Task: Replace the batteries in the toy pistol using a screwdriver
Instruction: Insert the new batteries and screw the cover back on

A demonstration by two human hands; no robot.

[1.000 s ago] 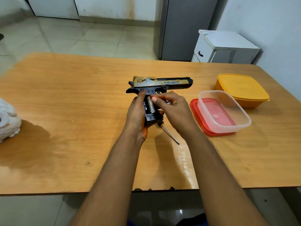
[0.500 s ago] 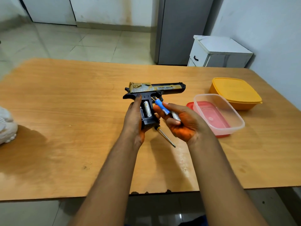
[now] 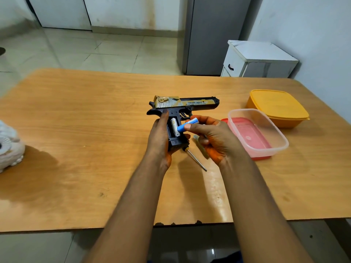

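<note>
Near the middle of the desk [image 3: 76,130], the left hand [image 3: 158,137] grips the toy pistol [image 3: 182,107] by its handle, steadying the open battery bay upward. The right hand [image 3: 210,137] pinches a blue battery [image 3: 188,125] just over that bay, seemingly to slot it in.

Blue battery [image 3: 188,125], black-and-gold toy pistol [image 3: 190,104]

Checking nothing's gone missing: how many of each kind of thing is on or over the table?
Toy pistol: 1
Batteries: 2, blue, white
Screwdriver: 1
Food boxes: 2, clear, yellow
White object, left edge: 1
Total: 7
</note>
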